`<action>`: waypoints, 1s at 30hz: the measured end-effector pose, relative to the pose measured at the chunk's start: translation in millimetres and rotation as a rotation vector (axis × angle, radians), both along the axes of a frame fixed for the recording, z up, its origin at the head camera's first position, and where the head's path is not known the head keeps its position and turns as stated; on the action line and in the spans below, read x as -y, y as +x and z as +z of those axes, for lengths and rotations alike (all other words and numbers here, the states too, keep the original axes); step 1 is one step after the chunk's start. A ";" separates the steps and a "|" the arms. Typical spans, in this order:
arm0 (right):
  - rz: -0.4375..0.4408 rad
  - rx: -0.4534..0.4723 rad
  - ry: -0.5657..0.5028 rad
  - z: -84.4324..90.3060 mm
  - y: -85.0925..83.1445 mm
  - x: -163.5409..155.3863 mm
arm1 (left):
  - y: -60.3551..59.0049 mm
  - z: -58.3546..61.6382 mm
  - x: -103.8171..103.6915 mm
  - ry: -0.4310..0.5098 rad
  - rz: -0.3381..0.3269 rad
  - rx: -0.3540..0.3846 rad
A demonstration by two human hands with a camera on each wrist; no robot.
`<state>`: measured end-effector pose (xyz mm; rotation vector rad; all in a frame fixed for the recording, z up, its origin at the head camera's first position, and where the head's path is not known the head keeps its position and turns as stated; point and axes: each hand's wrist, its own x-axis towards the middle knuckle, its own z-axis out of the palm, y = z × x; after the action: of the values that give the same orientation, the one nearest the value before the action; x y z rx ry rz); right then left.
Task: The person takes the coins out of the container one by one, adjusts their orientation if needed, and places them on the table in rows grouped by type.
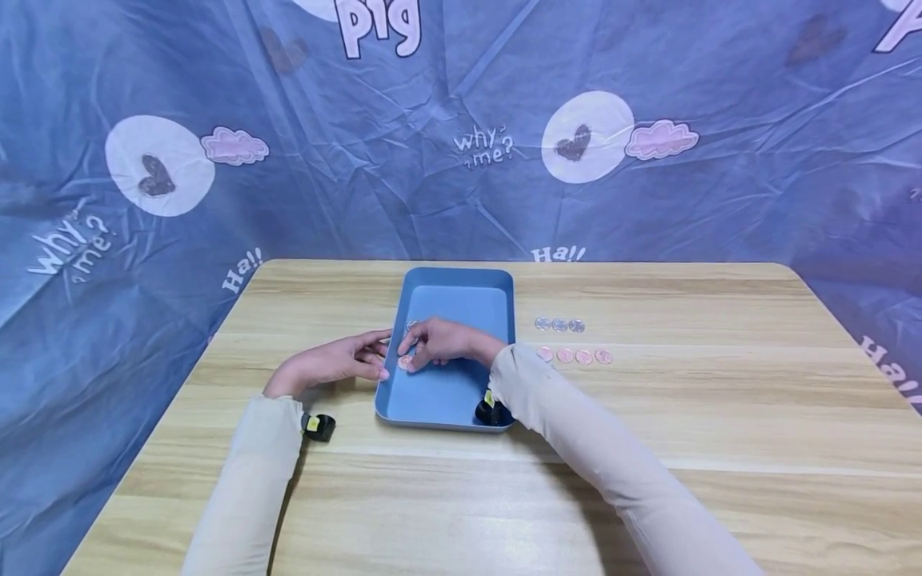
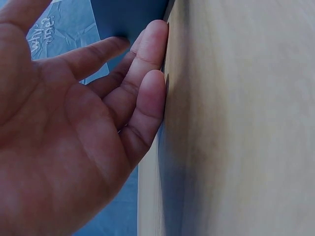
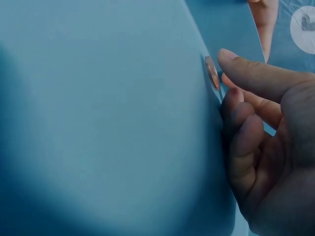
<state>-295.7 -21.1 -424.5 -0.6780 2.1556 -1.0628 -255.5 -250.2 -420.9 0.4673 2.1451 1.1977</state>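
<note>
Inside a blue tray (image 1: 454,408), my right hand (image 1: 450,340) reaches down from the right. A copper-coloured coin (image 3: 211,73) lies flat on the tray floor along its left side, with the thumb and index fingertips right at it. The other fingers of this hand are bent loosely and hold nothing. Just beyond the copper coin is a silver coin (image 1: 411,326), partly covered by the right hand. My left hand (image 1: 334,360) rests at the tray's outer left wall, thumb and fingertips at the rim. Its lower fingers (image 2: 150,96) lie against the wooden table.
To the right of the tray, three silver coins (image 1: 559,325) form a row on the table (image 1: 720,400). Nearer, several copper coins (image 1: 584,357) make a second row, partly beside the right sleeve. A blue printed cloth (image 1: 403,176) hangs behind the table.
</note>
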 end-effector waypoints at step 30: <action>0.044 -0.197 0.097 1.6 3.0 3.6 | 0.7 2.4 -3.6 0.048 -0.003 -0.005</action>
<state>-292.6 -24.8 -422.9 -0.8099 2.3307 -0.8937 -254.8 -246.6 -418.5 0.4942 2.1233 1.2501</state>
